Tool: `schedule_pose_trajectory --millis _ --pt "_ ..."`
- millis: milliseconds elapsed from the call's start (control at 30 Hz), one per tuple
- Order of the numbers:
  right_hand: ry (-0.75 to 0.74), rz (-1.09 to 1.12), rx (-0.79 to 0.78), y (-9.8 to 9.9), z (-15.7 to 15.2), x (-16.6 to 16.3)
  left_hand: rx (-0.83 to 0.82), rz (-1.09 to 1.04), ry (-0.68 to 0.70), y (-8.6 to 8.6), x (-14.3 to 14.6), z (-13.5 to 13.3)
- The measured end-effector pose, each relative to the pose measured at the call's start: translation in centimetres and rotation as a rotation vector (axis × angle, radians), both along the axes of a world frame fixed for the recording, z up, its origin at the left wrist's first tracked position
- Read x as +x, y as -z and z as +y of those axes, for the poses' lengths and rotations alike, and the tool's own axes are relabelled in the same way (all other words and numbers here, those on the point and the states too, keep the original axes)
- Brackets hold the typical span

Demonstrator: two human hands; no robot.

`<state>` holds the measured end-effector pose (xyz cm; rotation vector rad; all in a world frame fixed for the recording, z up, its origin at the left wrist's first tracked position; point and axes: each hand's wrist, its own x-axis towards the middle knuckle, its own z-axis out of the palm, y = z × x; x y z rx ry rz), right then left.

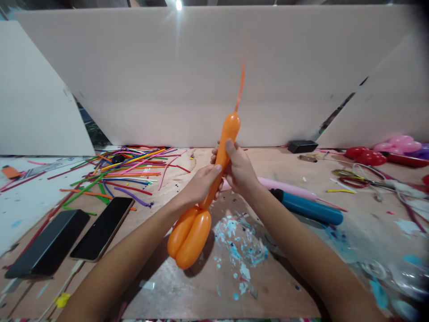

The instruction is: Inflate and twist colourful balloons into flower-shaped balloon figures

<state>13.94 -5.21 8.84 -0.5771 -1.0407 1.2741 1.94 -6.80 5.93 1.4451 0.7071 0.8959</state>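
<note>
Both hands grip a long orange modelling balloon held above the table. My left hand is closed round its lower middle. My right hand is wrapped round it just above, thumb along the balloon. Below my left hand the balloon is folded into two fat orange segments side by side. Above my right hand a rounded end rises, with a thin uninflated orange tail pointing up, blurred.
Several loose uninflated balloons in many colours lie at the left. Two dark phones lie front left. A blue pump and pink balloon lie right of my hands; scissors and red and pink balloons far right.
</note>
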Motion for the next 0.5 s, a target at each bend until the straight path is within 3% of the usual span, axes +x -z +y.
schedule_pose_trajectory --millis 200,500 --pt "0.024 -0.274 0.123 -0.2 1.2 2.7 -0.08 -0.113 0.012 -0.9 -0.8 0.4" --pt "0.017 -0.257 0.086 0.1 1.2 2.4 -0.271 -0.236 0.078 -1.0 -0.8 0.0"
